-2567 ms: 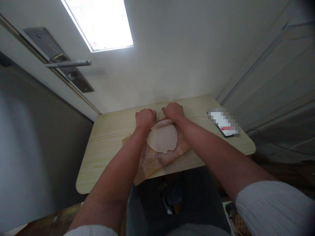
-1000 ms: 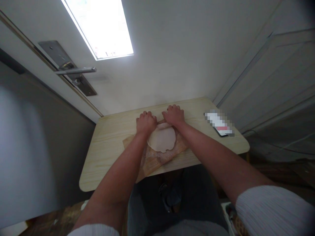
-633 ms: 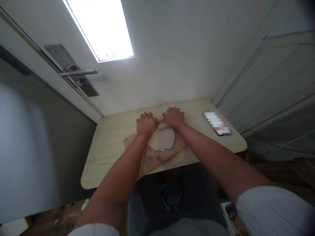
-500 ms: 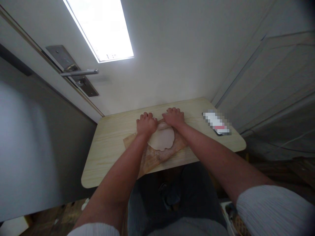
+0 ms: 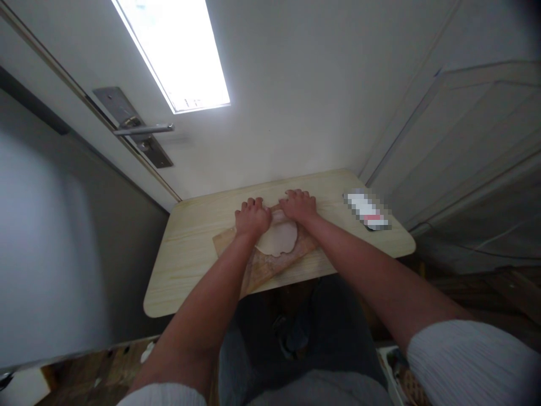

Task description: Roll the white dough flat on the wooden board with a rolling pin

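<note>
A flat, roughly round sheet of pale dough [image 5: 279, 238] with an uneven near edge lies on a floured wooden board [image 5: 264, 272]. Across its far part runs a light rolling pin [image 5: 277, 215], of which only a short middle stretch shows between my hands. My left hand [image 5: 252, 216] is closed over the pin's left part, knuckles up. Over the right part my right hand [image 5: 299, 204] is curled, its fingers pointing away from me. Both hands hide the pin's ends, and my left forearm covers some of the board.
The board sits at a slant on a pale wood-grain table [image 5: 177, 254] with rounded corners. A phone-like item [image 5: 367, 211], blurred out, lies at the table's right. Behind the table stands a white door with a metal handle [image 5: 143, 129] and a bright window pane [image 5: 177, 51].
The view has shifted slightly. My hands stay on the rolling pin at the dough's far part, with the right fingers a little differently placed.
</note>
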Demonstrator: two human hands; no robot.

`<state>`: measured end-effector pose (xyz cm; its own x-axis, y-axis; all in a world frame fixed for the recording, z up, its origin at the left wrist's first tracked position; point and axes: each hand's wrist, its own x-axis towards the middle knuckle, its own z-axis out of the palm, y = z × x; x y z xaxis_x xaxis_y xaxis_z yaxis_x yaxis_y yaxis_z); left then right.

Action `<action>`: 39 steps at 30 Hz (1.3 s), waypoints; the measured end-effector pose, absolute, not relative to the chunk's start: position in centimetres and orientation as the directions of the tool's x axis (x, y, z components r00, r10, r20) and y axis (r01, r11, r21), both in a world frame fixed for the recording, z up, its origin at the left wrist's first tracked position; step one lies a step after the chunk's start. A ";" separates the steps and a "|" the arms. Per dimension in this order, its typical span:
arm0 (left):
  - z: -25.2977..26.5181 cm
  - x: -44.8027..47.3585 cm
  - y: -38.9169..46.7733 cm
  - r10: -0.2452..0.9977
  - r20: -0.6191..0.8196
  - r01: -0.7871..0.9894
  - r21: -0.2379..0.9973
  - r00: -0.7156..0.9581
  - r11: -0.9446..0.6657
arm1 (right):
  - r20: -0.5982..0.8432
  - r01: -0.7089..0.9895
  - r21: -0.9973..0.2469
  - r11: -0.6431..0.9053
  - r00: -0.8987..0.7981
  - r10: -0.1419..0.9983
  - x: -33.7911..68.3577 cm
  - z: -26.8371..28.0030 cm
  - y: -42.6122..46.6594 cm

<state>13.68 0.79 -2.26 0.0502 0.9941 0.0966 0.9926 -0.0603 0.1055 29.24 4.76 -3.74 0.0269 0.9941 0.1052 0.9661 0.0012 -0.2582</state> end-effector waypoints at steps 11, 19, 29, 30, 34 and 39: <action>-2.2 14.6 -2.4 0.993 0.113 0.994 0.104 0.022 -0.034 | 0.116 0.974 -0.225 0.000 0.026 0.993 29.8 -3.7 1.6; -2.5 15.0 -4.9 0.981 0.184 0.994 0.078 0.063 -0.078 | 0.132 0.973 -0.233 -0.008 0.040 0.991 30.3 -3.9 -1.0; -2.4 15.3 -7.7 0.972 0.214 0.989 0.086 0.098 -0.118 | 0.128 0.978 -0.207 -0.004 0.032 0.991 30.7 -3.3 -3.9; -2.5 15.3 -7.9 0.970 0.221 0.989 0.083 0.101 -0.122 | 0.125 0.980 -0.199 -0.003 0.028 0.992 30.7 -3.2 -4.1; -3.1 15.3 -8.6 0.962 0.249 0.987 0.080 0.112 -0.136 | 0.087 0.985 -0.175 0.006 0.010 0.996 30.9 -3.2 -4.9; -3.4 15.4 -9.4 0.948 0.288 0.982 0.089 0.132 -0.164 | -0.031 0.984 -0.179 -0.001 -0.005 0.999 31.2 -2.4 -4.5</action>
<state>15.36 -9.35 -3.39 0.1324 0.9485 0.2879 0.9825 -0.1641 0.0886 31.22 -4.51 -2.39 -0.0048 0.9995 -0.0314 0.9838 -0.0009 -0.1793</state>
